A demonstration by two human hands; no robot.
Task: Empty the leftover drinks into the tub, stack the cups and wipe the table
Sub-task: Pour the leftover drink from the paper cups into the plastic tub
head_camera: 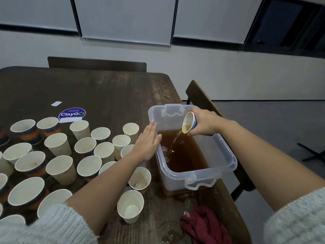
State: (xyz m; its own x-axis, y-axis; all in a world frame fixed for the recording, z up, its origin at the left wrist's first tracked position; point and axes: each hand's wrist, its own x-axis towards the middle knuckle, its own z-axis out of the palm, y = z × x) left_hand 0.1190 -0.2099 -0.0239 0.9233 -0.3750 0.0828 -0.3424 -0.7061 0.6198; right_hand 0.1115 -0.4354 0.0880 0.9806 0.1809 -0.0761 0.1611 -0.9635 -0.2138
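A purple ClayGO sticker (72, 113) is sitting left of centre in my view, with a small white label (56, 103) lying just above it. Dark chair backs (96, 64) are showing above centre, and grey roller blinds (125, 18) are hanging along the top.

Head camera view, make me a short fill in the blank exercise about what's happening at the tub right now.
1. The right hand tips a cup so liquid streams into the ____.
2. The left hand rests flat against the tub with its fingers ____.
3. The liquid in the tub is ____ in colour.
4. The crumpled cloth near the table's edge is ____.

Missing words: tub; straight; brown; red
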